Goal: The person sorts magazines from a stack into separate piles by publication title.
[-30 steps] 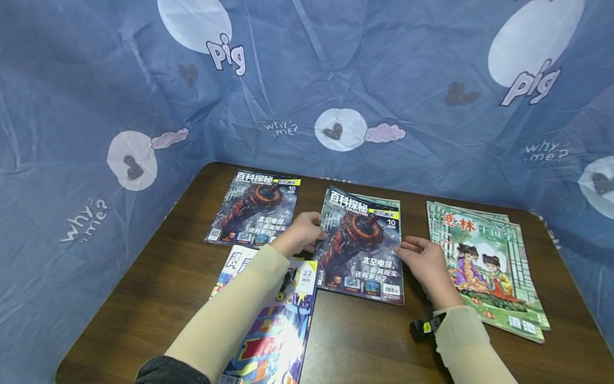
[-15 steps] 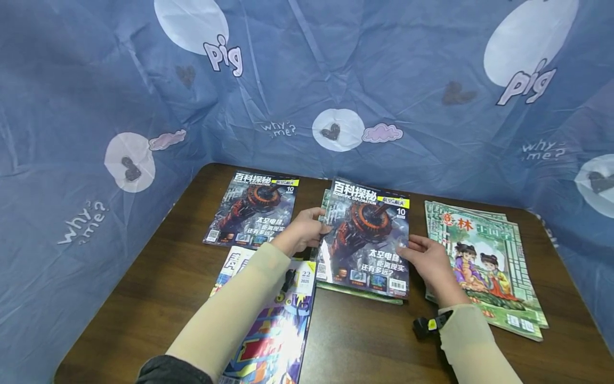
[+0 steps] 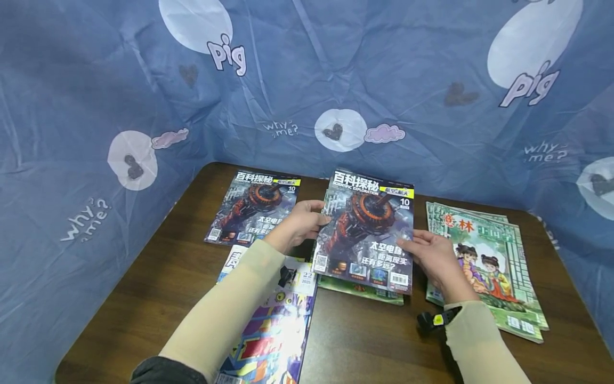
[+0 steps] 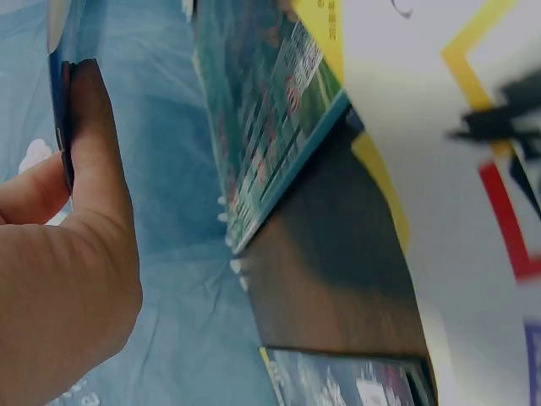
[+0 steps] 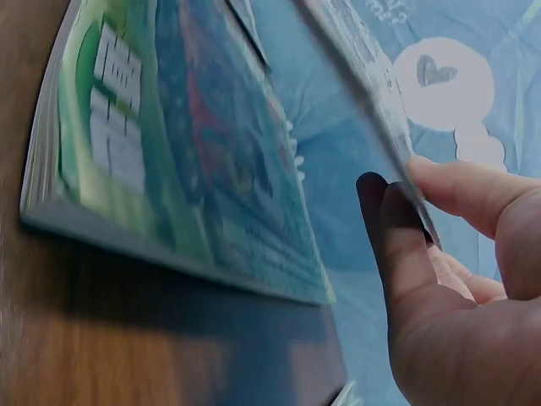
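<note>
Both hands hold a dark Scientific Exploration magazine (image 3: pixel 366 229) by its two side edges, raised above a green magazine (image 3: pixel 357 288) that lies under it. My left hand (image 3: pixel 302 224) pinches the left edge between thumb and fingers. On the right edge, my right hand (image 3: pixel 434 258) has its thumb on the cover and its fingers beneath. The right wrist view shows a gap between the held magazine (image 5: pixel 372 101) and the green magazine (image 5: pixel 169 161) on the table. In the left wrist view the held magazine appears edge-on between thumb and fingers.
A matching dark magazine (image 3: pixel 254 208) lies at the back left. Colourful magazines (image 3: pixel 273 330) lie under the left forearm. A stack of green illustrated magazines (image 3: pixel 489 266) sits at the right. A blue printed cloth (image 3: pixel 288 80) hangs behind the brown table (image 3: pixel 355 341).
The held magazine has risen from the green magazine, uncovering its lower edge, and shifted slightly right and away. Both hands have moved up with it.
</note>
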Demonstrator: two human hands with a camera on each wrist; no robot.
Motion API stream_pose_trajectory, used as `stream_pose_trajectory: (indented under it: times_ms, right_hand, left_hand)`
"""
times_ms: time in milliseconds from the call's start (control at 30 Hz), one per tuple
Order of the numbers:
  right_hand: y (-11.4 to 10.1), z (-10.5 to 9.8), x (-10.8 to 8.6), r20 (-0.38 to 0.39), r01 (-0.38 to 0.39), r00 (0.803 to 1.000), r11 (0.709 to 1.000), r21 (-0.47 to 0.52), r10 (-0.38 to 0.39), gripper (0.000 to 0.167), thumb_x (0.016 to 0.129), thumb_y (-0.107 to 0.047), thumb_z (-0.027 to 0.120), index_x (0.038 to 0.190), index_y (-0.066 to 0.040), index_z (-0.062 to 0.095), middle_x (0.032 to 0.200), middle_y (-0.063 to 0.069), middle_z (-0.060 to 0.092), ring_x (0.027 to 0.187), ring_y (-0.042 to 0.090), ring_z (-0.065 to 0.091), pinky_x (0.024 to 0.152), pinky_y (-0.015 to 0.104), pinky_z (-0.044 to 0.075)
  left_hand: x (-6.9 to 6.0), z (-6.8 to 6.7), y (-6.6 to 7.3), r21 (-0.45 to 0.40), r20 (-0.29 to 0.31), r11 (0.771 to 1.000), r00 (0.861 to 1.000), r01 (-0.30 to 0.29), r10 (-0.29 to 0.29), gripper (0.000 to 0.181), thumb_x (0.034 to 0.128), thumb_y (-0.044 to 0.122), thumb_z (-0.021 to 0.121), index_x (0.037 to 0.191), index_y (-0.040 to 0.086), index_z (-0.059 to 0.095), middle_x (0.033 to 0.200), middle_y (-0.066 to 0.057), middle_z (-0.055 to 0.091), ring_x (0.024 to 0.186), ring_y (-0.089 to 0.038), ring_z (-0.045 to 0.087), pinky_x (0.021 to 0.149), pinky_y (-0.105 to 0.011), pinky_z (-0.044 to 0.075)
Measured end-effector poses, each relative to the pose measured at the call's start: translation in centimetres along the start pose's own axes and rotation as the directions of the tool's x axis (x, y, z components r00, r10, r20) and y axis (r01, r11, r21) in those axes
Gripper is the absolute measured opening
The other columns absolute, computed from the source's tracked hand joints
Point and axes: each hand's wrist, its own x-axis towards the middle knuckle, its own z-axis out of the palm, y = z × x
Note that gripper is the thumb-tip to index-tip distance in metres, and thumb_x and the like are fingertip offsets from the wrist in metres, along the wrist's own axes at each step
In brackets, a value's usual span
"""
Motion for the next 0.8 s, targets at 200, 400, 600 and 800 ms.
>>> stream_pose_trajectory:
  times_ms: [200,400,600,800]
  right_hand:
    - [-0.8,1.9,0.2,0.023,0.046,0.999,0.999,0.025,-0.047,0.068,0.093,-0.015,0.077,0.144,0.013,0.042,0.139,0.033,0.051,0.093,0.005,0.066,0.082,0.023,0.056]
    - [-1.5,3.7,0.3,0.037,0.047,0.998,0.999,-0.019,-0.047,0.075,0.091,-0.017,0.078,0.149,0.010,0.038,0.145,0.031,0.046,0.119,0.026,0.059,0.082,0.023,0.055]
    - [-2.4,6.1,0.6,0.067,0.042,0.997,0.998,-0.045,-0.039,0.074,0.091,-0.019,0.079,0.149,0.008,0.041,0.147,0.028,0.046,0.132,0.035,0.049,0.095,0.034,0.052]
    - [-3.1,9.0,1.4,0.067,0.045,0.997,0.997,-0.063,-0.040,0.071,0.090,-0.019,0.080,0.145,0.009,0.045,0.145,0.028,0.048,0.132,0.035,0.049,0.102,0.042,0.048]
  left_hand:
    - [-1.1,-2.0,-0.1,-0.007,-0.039,1.000,0.999,-0.013,0.013,0.060,0.0981,0.002,0.064,0.153,0.003,0.041,0.126,-0.020,0.064,0.112,-0.035,0.065,0.090,-0.046,0.056]
    - [-1.8,-4.1,-0.3,0.014,-0.084,1.000,0.996,-0.024,0.025,0.060,0.0978,0.004,0.066,0.153,0.002,0.042,0.131,-0.022,0.062,0.119,-0.037,0.061,0.095,-0.049,0.052]
    - [-2.5,-6.6,-0.5,0.029,-0.112,0.999,0.993,-0.022,0.025,0.060,0.0987,0.004,0.065,0.153,-0.002,0.040,0.139,-0.026,0.055,0.124,-0.039,0.057,0.099,-0.052,0.049]
    - [-3.1,-9.1,-0.3,0.078,-0.163,0.997,0.986,-0.002,0.014,0.056,0.0990,0.005,0.065,0.150,-0.003,0.044,0.081,-0.002,0.058,0.059,-0.008,0.046,0.076,-0.035,0.056]
